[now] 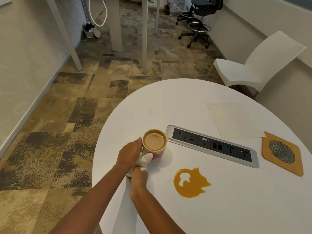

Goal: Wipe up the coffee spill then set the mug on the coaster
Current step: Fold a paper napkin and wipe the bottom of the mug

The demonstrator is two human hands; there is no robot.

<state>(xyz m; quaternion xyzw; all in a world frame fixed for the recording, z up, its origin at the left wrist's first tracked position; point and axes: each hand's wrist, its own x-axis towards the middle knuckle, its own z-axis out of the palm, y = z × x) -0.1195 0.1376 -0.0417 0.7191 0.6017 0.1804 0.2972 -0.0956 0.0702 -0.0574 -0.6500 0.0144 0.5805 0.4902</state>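
At the counter's point(168, 102) 9 o'clock edge, the left hand point(130, 154) is curled against the near-left side of the mug point(154, 144), with the thumb up by the rim. The mug stands upright on the counter and is filled nearly to the brim with milky coffee. A bunched white cloth point(145, 159) is pressed to its lower wall. The cloth is gripped by the right hand point(139, 178), whose fingers are closed round the wad just at 6 o'clock of the mug. How tightly cannot be told, since the fingertips are hidden.

The coffee spill point(190, 183) has not been wiped yet. It lies at roughly 3 o'clock of the right hand, near but apart, with bare counter between. It is a roundish pool with no marked long axis, pointed lobes on its far and right sides, and a dry patch inside it. The right hand, with the cloth already in it, is judged the nearer, so a sideways sweep toward 3 o'clock is what the next move calls for.

A socket panel point(211, 146) is set into the counter beyond the spill, its long axis running from 10 to 4 o'clock. A sheet of paper point(233, 120) lies farther out. The coaster point(282, 152) sits at the counter's 3 o'clock edge, well apart from the mug.
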